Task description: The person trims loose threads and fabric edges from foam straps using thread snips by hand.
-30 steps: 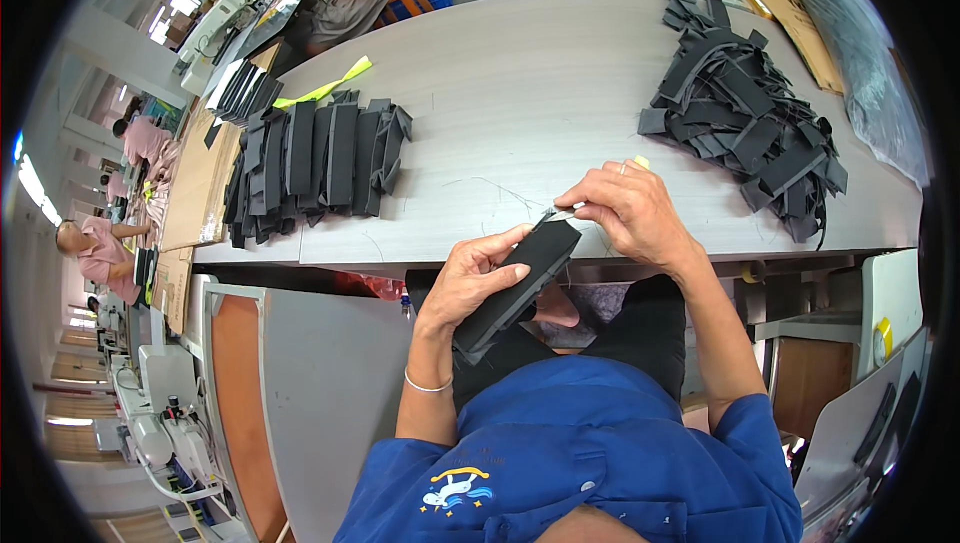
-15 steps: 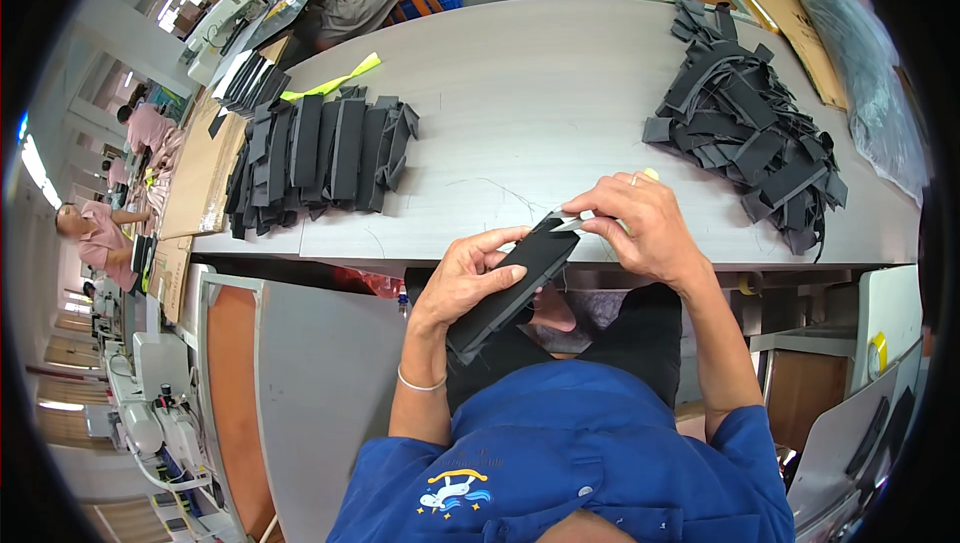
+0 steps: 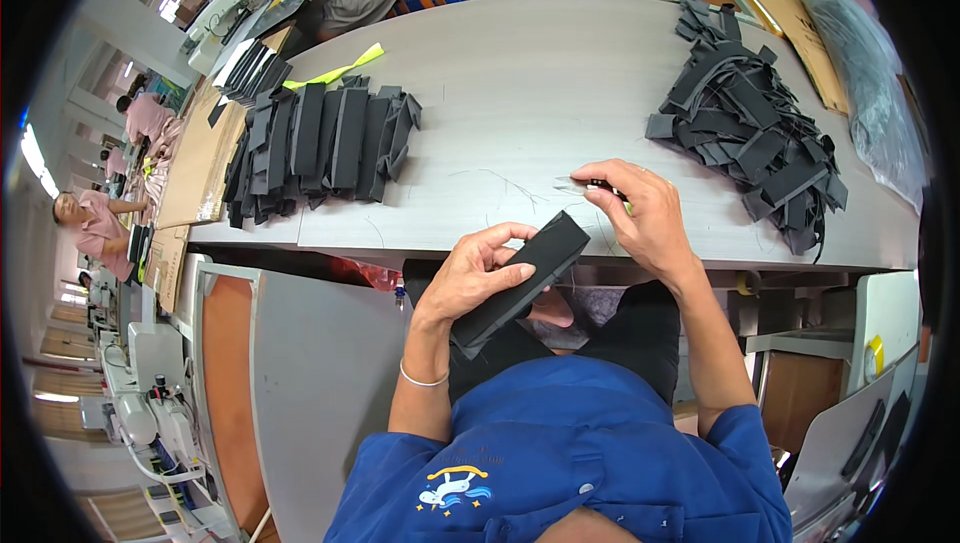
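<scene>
My left hand (image 3: 466, 279) grips a long, flat-sided black fabric piece (image 3: 548, 253) over the table's near edge, thumb on top and fingers underneath. The piece slants from my lap up to the right. In my right hand (image 3: 648, 219) is a pair of thread snips (image 3: 576, 186), its pale pointed tips facing left above the tabletop. The tips are apart from the fabric piece. Fine loose threads (image 3: 510, 186) lie on the table just beyond. Most of the snips' handle is hidden by my fingers.
Similar black pieces stand in a row (image 3: 330, 148) at the left, with a yellow-green strip (image 3: 345, 70) behind. A heaped pile (image 3: 745, 123) of black pieces lies at the right, near cardboard (image 3: 785, 28) and clear plastic (image 3: 870, 83). People work at the far left.
My right hand has drawn the snips away from the fabric piece's upper end, which now shows whole. The left hand has turned the piece slightly, still gripping it.
</scene>
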Demonstrator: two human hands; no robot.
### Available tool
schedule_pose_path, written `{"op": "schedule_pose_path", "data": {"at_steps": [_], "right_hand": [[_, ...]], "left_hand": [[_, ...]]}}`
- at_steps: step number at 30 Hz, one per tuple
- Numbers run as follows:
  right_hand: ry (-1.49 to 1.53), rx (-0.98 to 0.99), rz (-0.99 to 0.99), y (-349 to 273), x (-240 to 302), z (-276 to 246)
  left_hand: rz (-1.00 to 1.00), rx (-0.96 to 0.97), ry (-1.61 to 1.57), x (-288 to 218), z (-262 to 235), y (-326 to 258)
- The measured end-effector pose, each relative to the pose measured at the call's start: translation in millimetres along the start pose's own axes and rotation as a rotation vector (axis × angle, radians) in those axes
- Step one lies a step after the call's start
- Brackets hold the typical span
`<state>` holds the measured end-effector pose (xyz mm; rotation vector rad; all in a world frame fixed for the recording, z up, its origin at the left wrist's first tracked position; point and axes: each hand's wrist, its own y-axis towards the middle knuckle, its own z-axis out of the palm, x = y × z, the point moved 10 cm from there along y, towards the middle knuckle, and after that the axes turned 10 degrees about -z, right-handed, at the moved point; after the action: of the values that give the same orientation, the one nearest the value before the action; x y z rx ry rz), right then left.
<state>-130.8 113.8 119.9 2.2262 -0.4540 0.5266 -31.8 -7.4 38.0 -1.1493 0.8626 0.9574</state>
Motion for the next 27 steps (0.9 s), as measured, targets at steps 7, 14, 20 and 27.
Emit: {"op": "schedule_pose_path", "data": {"at_steps": [7, 14, 20, 27], "right_hand": [[0.088, 0.093, -0.091, 1.1, 19.9, 10.4], [0.251, 0.096, -0.064, -0.5, 20.0, 28.3], [1.051, -0.134, 0.186, -7.6, -10.5, 1.3], [0.12, 0.024, 0.113, -10.4, -10.0, 5.9]], "left_hand": [[-0.023, 0.028, 0.011, 2.2, 0.9, 2.8], [-0.079, 0.046, -0.074, 6.4, 18.3, 10.6], [-0.049, -0.039, -0.14, 10.8, 6.4, 16.8], [-0.039, -0.03, -0.188, 14.0, -1.3, 11.6]]}}
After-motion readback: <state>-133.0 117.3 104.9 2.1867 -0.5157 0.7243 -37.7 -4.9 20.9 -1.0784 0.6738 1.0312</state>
